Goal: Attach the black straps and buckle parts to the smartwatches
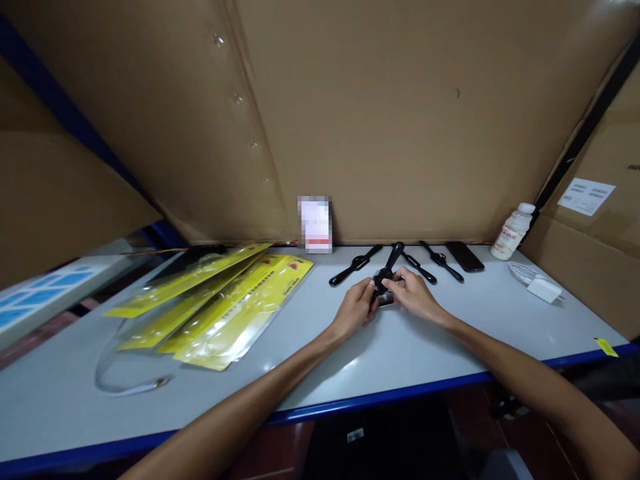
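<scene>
Both my hands are closed around the middle of a black spokeshave, one of its handles pointing away toward the back wall. My left hand grips it from the left, thumb on top. From the right, the fingers of my right hand pinch the centre near its blade area, which they partly hide. Just beyond my hands lie more black spokeshaves: one on the left, one partly behind the held tool, and one to the right.
Yellow blister packs overlap at left beside a grey cable. A lit, blurred-out screen leans at the back. A black phone, white bottle and white charger sit at right. Cardboard walls enclose the table.
</scene>
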The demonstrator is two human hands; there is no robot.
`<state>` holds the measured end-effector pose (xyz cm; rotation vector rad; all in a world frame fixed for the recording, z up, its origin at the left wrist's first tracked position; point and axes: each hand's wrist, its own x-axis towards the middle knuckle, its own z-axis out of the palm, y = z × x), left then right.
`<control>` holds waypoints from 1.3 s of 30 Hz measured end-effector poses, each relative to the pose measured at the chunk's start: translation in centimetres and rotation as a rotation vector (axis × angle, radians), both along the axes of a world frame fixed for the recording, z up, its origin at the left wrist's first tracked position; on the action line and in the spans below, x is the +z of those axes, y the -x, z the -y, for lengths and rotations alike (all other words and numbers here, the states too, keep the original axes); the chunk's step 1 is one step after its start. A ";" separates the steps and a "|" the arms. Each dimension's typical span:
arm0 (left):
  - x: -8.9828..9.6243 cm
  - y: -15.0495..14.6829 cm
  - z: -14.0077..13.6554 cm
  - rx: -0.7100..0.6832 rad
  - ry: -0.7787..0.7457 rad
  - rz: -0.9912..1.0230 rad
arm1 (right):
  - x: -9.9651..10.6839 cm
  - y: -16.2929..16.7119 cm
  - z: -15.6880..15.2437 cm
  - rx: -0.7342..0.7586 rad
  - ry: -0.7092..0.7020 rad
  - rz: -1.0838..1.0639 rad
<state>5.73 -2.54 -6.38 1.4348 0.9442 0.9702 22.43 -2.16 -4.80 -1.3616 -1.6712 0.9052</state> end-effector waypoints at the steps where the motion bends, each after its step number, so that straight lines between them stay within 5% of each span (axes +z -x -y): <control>1: 0.0 0.0 0.0 0.000 0.001 0.002 | 0.1 0.0 0.1 -0.012 -0.021 0.007; 7: 0.7 -0.2 0.4 -0.020 0.008 0.022 | 0.7 0.5 0.5 -0.014 -0.057 0.004; 19: 1.1 -0.2 0.5 -0.102 0.003 -0.008 | 1.4 0.5 0.4 0.017 0.152 -0.146; 27: 2.6 0.2 0.9 -0.070 0.142 0.123 | 2.6 -0.9 0.4 0.219 0.285 -0.407; 39: 2.2 0.1 0.9 -0.108 0.139 0.155 | 1.0 -1.2 -0.3 0.273 0.066 -0.319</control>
